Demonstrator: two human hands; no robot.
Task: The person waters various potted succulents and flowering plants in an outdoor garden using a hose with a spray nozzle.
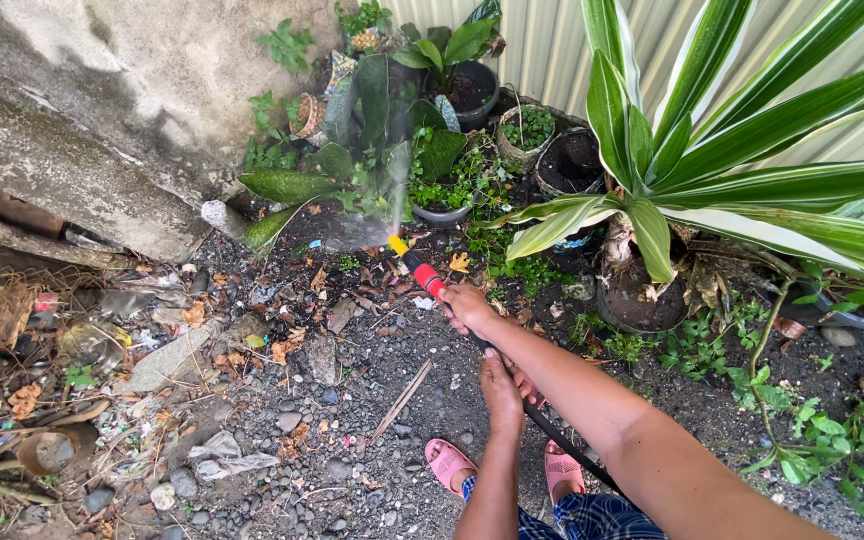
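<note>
Nearest us are our pink sandals point(449, 462) on the gravel point(352, 440), and just above them our left hand point(501, 385) is wrapped around the black hose point(572, 450). A bit farther, our right hand point(468, 306) grips the red nozzle point(426, 275), spraying toward the far potted plants point(422, 110) by the wall point(102, 90).

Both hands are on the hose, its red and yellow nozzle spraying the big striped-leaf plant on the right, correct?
Not quite. In the head view the right hand and left hand do hold the hose, but its red and yellow nozzle sprays toward the dark green potted plants straight ahead, not the striped-leaf plant on the right.
</note>
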